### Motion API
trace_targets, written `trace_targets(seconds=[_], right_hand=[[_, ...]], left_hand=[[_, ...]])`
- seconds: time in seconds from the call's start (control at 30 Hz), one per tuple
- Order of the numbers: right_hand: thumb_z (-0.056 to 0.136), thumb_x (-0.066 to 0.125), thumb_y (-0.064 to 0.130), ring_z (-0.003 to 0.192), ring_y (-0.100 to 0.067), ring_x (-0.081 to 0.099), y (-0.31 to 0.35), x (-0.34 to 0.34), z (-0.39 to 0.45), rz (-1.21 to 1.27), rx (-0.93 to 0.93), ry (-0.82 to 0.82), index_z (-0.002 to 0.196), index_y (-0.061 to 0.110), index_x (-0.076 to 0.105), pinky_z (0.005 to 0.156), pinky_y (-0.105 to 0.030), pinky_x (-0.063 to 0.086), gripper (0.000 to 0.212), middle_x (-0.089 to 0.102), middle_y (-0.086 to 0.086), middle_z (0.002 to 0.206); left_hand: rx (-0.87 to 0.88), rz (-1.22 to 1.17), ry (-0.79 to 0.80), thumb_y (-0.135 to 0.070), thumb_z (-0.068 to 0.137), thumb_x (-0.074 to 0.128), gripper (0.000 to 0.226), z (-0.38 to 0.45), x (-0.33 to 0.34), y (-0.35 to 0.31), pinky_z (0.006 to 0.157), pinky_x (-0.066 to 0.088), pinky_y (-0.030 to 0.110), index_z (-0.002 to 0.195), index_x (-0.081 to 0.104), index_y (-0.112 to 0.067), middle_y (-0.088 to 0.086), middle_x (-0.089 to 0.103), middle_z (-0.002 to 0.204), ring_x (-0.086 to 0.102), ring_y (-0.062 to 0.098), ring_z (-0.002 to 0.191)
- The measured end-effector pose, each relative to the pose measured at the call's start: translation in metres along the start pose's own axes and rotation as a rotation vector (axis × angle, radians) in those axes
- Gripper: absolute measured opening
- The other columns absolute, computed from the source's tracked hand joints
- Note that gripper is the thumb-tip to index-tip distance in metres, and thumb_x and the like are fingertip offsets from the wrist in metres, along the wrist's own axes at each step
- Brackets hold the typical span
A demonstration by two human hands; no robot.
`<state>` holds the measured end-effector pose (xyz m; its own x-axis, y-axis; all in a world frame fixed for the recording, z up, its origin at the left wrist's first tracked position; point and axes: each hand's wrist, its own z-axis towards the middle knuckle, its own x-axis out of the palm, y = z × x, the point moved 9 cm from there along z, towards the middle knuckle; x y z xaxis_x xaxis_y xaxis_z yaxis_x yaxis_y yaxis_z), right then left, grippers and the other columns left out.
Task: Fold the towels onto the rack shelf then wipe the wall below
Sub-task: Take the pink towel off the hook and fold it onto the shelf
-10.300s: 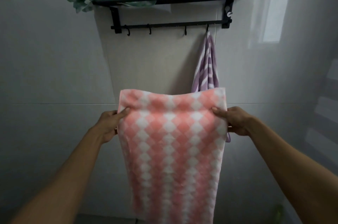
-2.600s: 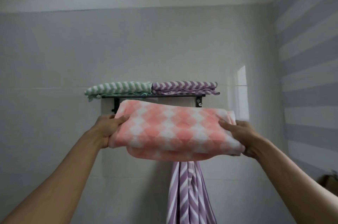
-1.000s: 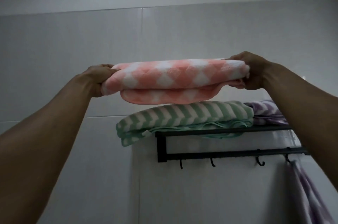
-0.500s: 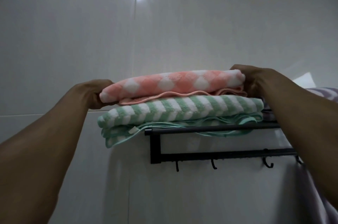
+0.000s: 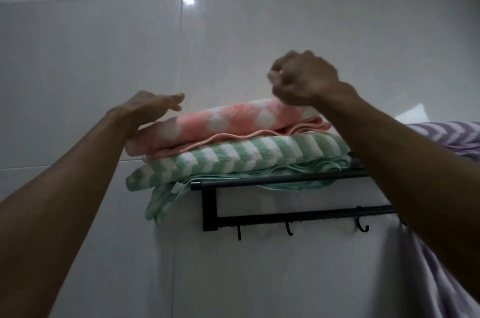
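Pink towel (image 5: pixel 233 123) lies lengthwise left-right on the green one (image 5: pixel 241 156); my flat left hand (image 5: pixel 148 107) rests on its end, curled-up empty right hand (image 5: pixel 304 79) just above

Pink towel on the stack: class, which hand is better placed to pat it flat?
The left hand: its straight fingers lie at the pink towel. The right hand hangs curled above it.

A folded pink-and-white checked towel (image 5: pixel 233 120) is stacked flat on a folded green-and-white chevron towel (image 5: pixel 241 155), which is laid on the black rack shelf (image 5: pixel 275 180) with its left end overhanging. A purple-and-white striped towel (image 5: pixel 452 133) is seen folded on the shelf's right part.
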<state>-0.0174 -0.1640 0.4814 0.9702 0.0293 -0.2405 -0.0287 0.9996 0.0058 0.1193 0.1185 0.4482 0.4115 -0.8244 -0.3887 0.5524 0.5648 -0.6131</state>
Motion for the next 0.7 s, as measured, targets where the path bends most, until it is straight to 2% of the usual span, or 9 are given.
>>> trace_targets(seconds=[0.07, 0.13, 0.27, 0.37, 0.47, 0.53, 0.6, 0.63, 0.7], right_hand=[[0.101, 0.039, 0.051, 0.091, -0.026, 0.063, 0.025, 0.027, -0.02, -0.013, -0.075, 0.179, 0.107, 0.02, 0.066, 0.084, -0.038, 0.05, 0.042, 0.066, -0.005, 0.103], [0.103, 0.033, 0.052, 0.095, -0.027, 0.062, 0.025, 0.048, -0.035, -0.088, -0.066, 0.278, 0.114, 0.019, 0.063, 0.09, -0.041, 0.049, 0.046, 0.065, -0.008, 0.109], [0.105, 0.035, 0.04, 0.097, -0.031, 0.061, 0.003, 0.056, -0.045, -0.177, -0.026, 0.266, 0.116, 0.017, 0.058, 0.093, -0.045, 0.046, 0.035, 0.064, -0.012, 0.114], [0.107, 0.025, 0.045, 0.1, -0.03, 0.06, -0.004, 0.059, -0.049, -0.128, 0.026, 0.273, 0.12, 0.015, 0.056, 0.1, -0.051, 0.04, 0.044, 0.065, -0.011, 0.115], [0.106, 0.02, 0.048, 0.114, -0.031, 0.056, -0.004, 0.054, -0.051, -0.132, 0.048, 0.27, 0.128, 0.016, 0.052, 0.107, -0.058, 0.031, 0.05, 0.063, -0.011, 0.125], [0.105, 0.022, 0.048, 0.131, -0.032, 0.046, -0.002, 0.046, -0.055, -0.134, 0.047, 0.244, 0.137, 0.017, 0.048, 0.111, -0.063, 0.025, 0.051, 0.055, -0.011, 0.14], [0.106, 0.024, 0.046, 0.145, -0.032, 0.032, 0.001, 0.035, -0.064, -0.121, 0.033, 0.207, 0.146, 0.019, 0.042, 0.114, -0.066, 0.019, 0.052, 0.044, -0.01, 0.153], [0.105, 0.026, 0.046, 0.148, -0.032, 0.028, 0.002, 0.029, -0.07, -0.104, 0.027, 0.187, 0.148, 0.02, 0.04, 0.115, -0.066, 0.018, 0.052, 0.04, -0.01, 0.156], [0.105, 0.03, 0.045, 0.147, -0.031, 0.03, 0.004, 0.018, -0.081, -0.055, 0.022, 0.153, 0.149, 0.021, 0.04, 0.115, -0.064, 0.021, 0.051, 0.039, -0.009, 0.157]], left_hand=[[0.08, 0.048, 0.008, -0.067, 0.089, 0.055, 0.052, -0.009, 0.011, -0.015, 0.098, 0.046, 0.042, 0.111, 0.076, -0.025, 0.007, 0.057, 0.138, 0.056, 0.027, 0.115], [0.106, 0.127, 0.009, -0.067, 0.092, 0.049, 0.061, -0.018, 0.022, -0.022, 0.1, 0.048, 0.043, 0.121, 0.072, -0.018, 0.012, 0.059, 0.137, 0.059, 0.032, 0.114], [0.125, 0.192, -0.016, -0.06, 0.101, 0.035, 0.07, -0.029, 0.032, -0.025, 0.103, 0.041, 0.04, 0.135, 0.06, -0.004, 0.021, 0.052, 0.145, 0.052, 0.037, 0.127], [0.143, 0.203, -0.03, -0.059, 0.102, 0.031, 0.07, -0.036, 0.031, -0.03, 0.106, 0.039, 0.04, 0.138, 0.058, -0.005, 0.021, 0.049, 0.148, 0.05, 0.037, 0.131], [0.175, 0.223, -0.044, -0.057, 0.103, 0.03, 0.068, -0.047, 0.029, -0.037, 0.109, 0.038, 0.042, 0.14, 0.055, -0.006, 0.021, 0.049, 0.148, 0.049, 0.038, 0.132], [0.228, 0.245, -0.083, -0.055, 0.104, 0.03, 0.062, -0.057, 0.027, -0.045, 0.11, 0.04, 0.046, 0.137, 0.058, -0.011, 0.019, 0.053, 0.145, 0.051, 0.039, 0.13], [0.29, 0.241, -0.116, -0.052, 0.104, 0.031, 0.054, -0.071, 0.029, -0.053, 0.106, 0.044, 0.05, 0.123, 0.067, -0.016, 0.017, 0.06, 0.137, 0.056, 0.038, 0.12], [0.316, 0.235, -0.131, -0.05, 0.104, 0.032, 0.051, -0.079, 0.03, -0.056, 0.104, 0.045, 0.05, 0.117, 0.069, -0.018, 0.016, 0.062, 0.134, 0.058, 0.038, 0.116], [0.341, 0.204, -0.172, -0.047, 0.104, 0.034, 0.047, -0.092, 0.031, -0.059, 0.104, 0.045, 0.049, 0.12, 0.069, -0.02, 0.016, 0.062, 0.135, 0.057, 0.037, 0.118]])
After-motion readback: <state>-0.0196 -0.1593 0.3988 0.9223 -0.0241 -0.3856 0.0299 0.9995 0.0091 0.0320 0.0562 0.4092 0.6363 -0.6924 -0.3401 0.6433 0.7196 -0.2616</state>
